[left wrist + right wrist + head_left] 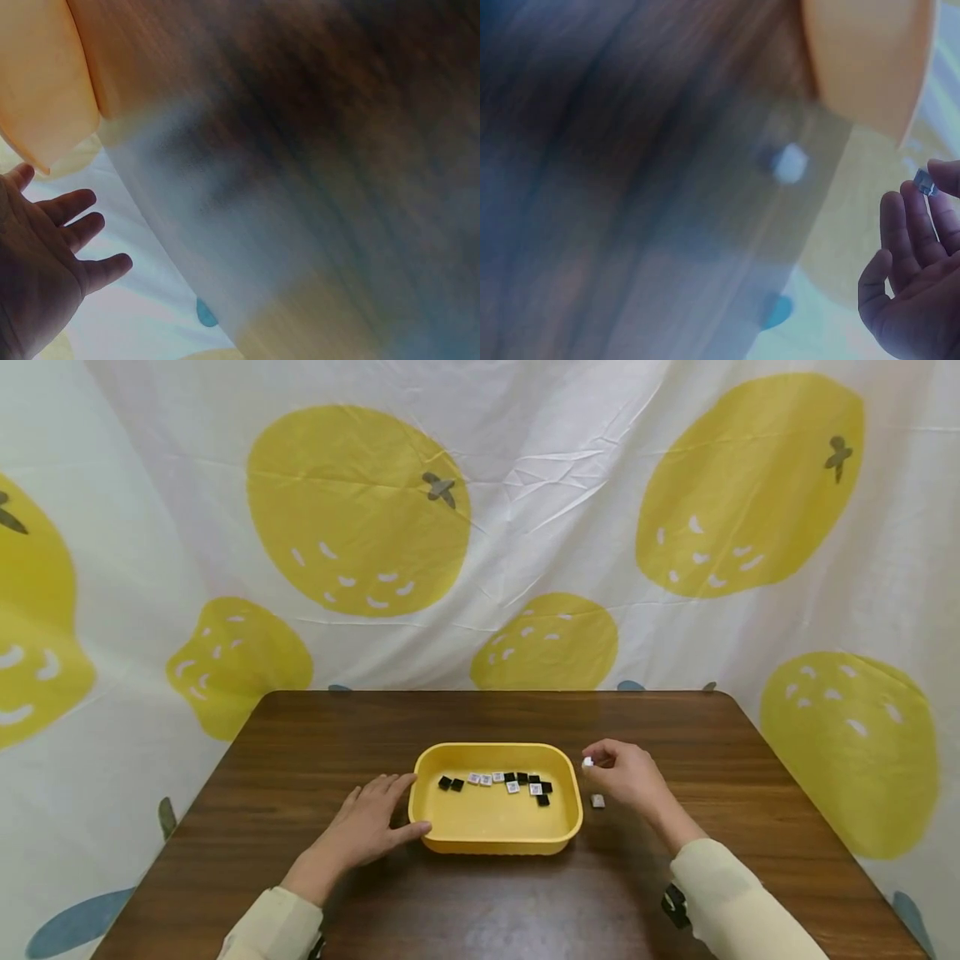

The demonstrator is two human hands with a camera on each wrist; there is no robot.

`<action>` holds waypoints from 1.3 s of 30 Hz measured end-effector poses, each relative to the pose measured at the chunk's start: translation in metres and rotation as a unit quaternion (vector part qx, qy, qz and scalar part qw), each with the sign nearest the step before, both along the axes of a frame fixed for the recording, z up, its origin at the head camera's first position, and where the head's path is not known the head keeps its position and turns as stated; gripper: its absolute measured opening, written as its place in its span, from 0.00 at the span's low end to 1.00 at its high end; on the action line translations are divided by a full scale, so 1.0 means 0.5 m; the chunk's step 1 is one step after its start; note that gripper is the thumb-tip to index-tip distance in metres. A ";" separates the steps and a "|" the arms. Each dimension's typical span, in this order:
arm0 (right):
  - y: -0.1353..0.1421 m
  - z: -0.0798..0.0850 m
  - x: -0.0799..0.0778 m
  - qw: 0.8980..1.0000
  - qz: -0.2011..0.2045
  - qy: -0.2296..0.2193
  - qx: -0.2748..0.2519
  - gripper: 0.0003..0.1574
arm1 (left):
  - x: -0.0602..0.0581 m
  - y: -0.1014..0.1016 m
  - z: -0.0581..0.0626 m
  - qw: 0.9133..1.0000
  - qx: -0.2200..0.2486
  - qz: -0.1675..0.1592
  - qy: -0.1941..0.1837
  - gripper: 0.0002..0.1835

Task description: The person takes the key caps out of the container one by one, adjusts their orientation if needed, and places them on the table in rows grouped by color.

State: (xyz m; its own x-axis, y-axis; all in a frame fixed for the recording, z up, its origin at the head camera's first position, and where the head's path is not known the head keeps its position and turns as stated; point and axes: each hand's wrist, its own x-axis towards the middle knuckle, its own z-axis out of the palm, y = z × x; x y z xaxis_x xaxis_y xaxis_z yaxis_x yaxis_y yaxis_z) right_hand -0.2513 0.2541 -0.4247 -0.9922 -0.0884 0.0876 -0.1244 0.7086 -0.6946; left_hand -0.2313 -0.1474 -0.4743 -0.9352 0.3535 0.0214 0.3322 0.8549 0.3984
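Observation:
A yellow plastic tray point(495, 846) stands on the wooden table in the head view. Inside it lie several small black and white keycaps point(486, 780), most of them in a loose row toward the far side. At the tray's left end my left hand point(367, 827) has its fingers spread, with fingertips and thumb right at the rim. Just right of the tray, my right hand point(628, 778) pinches a white keycap point(924, 181) between thumb and fingertips, above the table. Another pale keycap point(597, 801) lies on the table below that hand, beside the tray's right wall.
The brown wooden table point(495, 910) extends around the tray on all sides. Behind its far edge hangs a white cloth point(525, 527) printed with yellow lemons. A dark strap point(675, 906) shows at the right wrist by the sleeve.

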 end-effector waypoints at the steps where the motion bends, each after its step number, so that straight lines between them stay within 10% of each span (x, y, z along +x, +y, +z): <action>1: 0.008 -0.004 0.001 1.000 0.000 0.001 0.002 0.17 | 0.000 0.000 0.000 1.000 0.000 0.000 0.001 0.46; 39: 0.102 -0.110 0.003 0.992 0.026 -0.016 0.124 0.06 | 0.002 0.000 -0.002 1.000 0.004 0.004 -0.004 0.47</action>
